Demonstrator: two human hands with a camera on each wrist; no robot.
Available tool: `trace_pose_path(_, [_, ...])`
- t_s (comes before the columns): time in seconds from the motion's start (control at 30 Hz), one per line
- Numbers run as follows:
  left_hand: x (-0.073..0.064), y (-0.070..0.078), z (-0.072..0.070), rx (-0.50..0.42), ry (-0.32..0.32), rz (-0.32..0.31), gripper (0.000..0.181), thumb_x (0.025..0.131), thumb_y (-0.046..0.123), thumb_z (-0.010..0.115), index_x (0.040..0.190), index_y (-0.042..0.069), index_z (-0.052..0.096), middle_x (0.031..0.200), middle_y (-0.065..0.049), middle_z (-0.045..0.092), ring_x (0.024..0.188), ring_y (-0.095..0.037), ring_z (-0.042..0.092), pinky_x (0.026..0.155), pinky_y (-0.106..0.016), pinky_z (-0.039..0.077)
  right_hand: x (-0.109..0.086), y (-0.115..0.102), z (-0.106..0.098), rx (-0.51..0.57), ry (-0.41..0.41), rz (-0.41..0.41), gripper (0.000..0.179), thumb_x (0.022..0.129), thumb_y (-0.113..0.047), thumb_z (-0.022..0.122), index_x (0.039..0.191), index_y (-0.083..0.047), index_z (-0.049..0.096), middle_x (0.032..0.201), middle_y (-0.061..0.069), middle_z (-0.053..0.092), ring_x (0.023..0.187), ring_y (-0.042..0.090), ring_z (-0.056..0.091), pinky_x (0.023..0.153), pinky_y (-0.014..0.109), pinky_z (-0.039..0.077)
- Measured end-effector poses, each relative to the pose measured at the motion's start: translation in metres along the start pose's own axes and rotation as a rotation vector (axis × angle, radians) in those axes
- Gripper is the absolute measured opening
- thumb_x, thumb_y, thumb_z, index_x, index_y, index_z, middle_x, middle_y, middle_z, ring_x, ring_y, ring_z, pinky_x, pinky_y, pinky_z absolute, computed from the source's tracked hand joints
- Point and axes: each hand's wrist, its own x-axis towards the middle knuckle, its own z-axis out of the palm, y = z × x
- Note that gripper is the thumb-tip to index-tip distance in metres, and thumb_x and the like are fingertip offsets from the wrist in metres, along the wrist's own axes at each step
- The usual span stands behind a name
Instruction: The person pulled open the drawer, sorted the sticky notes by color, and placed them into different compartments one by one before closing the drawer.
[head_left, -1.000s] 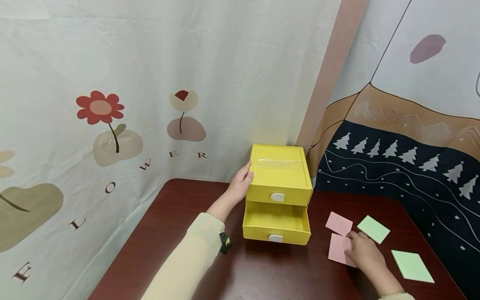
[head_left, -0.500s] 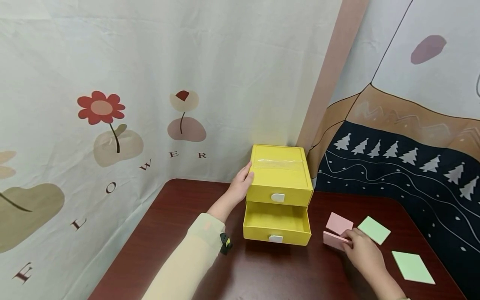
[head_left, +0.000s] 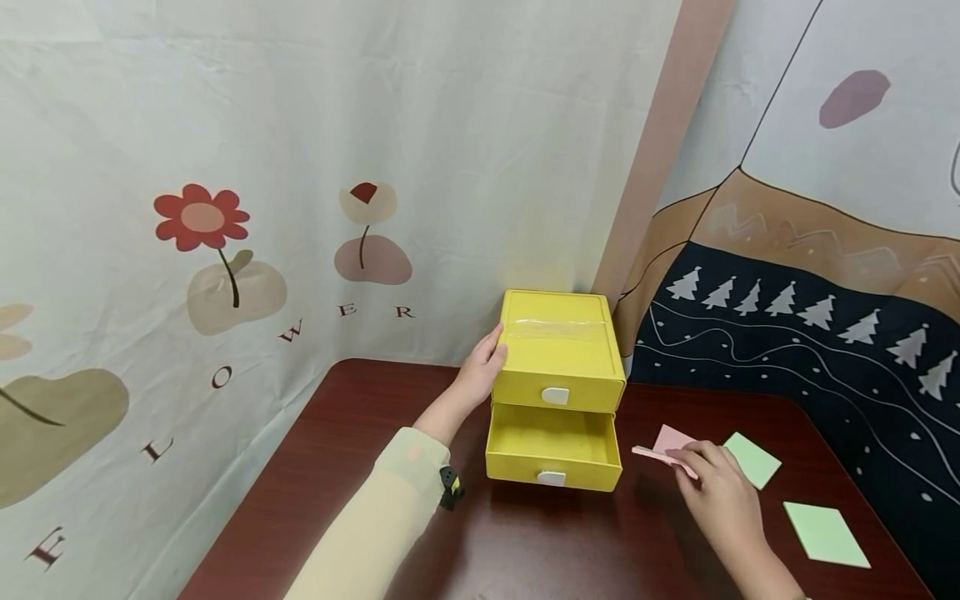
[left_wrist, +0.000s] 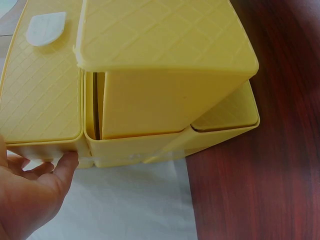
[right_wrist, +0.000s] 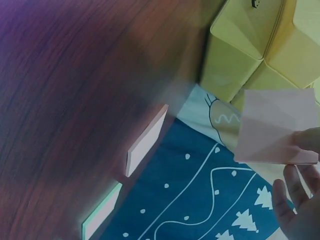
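My right hand (head_left: pixel 723 504) pinches a square pink sticky note pad (right_wrist: pixel 272 122) between thumb and fingers. In the head view the pad shows almost edge-on, to the right of a yellow drawer box (head_left: pixel 558 350). My left hand (head_left: pixel 476 372) rests against the left side of that box, near its top, with fingers along the wall. The box's top drawer is closed; the drawer (head_left: pixel 555 437) below it is pulled out, and its visible inside is bare. Both have white tabs. Another pink pad (head_left: pixel 670 438) lies on the table, partly hidden behind the held one.
Two green sticky note pads (head_left: pixel 753 461) lie on the dark red table (head_left: pixel 360 500), to the right of my right hand. Clear tape (head_left: pixel 558 327) crosses the box's top. Behind the table hang a pale flower-print curtain (head_left: pixel 450 167) and a dark tree-print cloth (head_left: pixel 780 350).
My right hand has taken the nearer pink pad off the table, tipped it up and moved it up and left, over the other pink pad. The left hand has not moved.
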Motion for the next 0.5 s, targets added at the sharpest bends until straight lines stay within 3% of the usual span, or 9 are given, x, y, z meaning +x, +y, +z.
trace_pose_path(0.27, [0.001,-0.001,0.001,-0.009,0.001,-0.004,0.053,0.104,0.032,0.034,0.153,0.019,0.018,0.158,-0.007,0.018,0.145,-0.028,0.016,0.117,-0.047,0.02,0.001,-0.004,-0.001,0.055,0.118,-0.084,0.026,0.064,-0.002,0.078,0.088,-0.01,0.072,0.084,0.001,0.064,0.077,0.018,0.053,0.059,0.032,0.044])
trace_pose_path(0.43, [0.001,-0.001,0.001,-0.017,0.004,-0.004,0.053,0.104,0.03,0.034,0.153,0.017,0.018,0.157,-0.008,0.018,0.145,-0.028,0.016,0.117,-0.046,0.02,0.002,-0.008,-0.002,0.098,0.139,-0.082,0.025,0.064,0.0,0.078,0.086,-0.009,0.071,0.086,0.002,0.066,0.081,0.019,0.054,0.067,0.029,0.042])
trace_pose_path(0.5, [0.0,0.0,0.001,-0.017,0.004,-0.004,0.053,0.104,0.03,0.034,0.153,0.017,0.019,0.157,-0.008,0.018,0.145,-0.027,0.016,0.117,-0.046,0.02,0.003,-0.011,-0.004,0.111,0.139,-0.082,0.025,0.062,0.0,0.079,0.084,-0.008,0.07,0.085,0.002,0.066,0.082,0.019,0.055,0.072,0.023,0.041])
